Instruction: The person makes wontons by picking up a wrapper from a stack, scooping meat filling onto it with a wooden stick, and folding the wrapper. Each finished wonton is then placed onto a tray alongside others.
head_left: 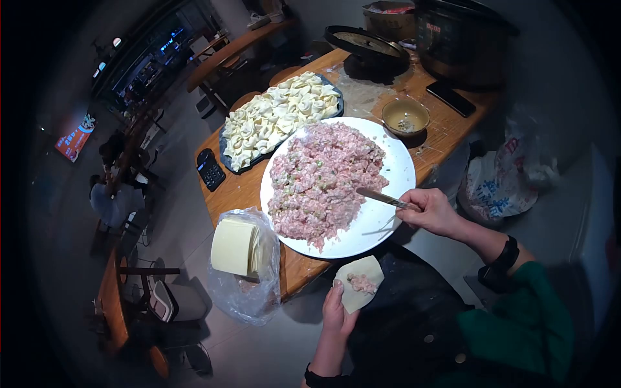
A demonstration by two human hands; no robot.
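Observation:
My left hand [336, 310] holds a wonton wrapper [365, 301] with a small lump of pink filling [361, 283] on it, below the plate. At the right rim of the white plate [402, 161], my right hand [430, 212] grips a flat metal spreader [381, 197], its tip at the edge of the meat filling [323, 174]. Left of the plate, a stack of square wrappers [234, 246] rests in a clear plastic bag [246, 301]. Folded wontons [278, 113] cover a dark tray [339, 103] behind the plate.
A small bowl [405, 117], a phone [451, 98], a black pan [367, 48] and a large cooker [462, 42] are toward the back right. A black keypad device [210, 169] lies at the table's left edge. A plastic bag [501, 184] is at right.

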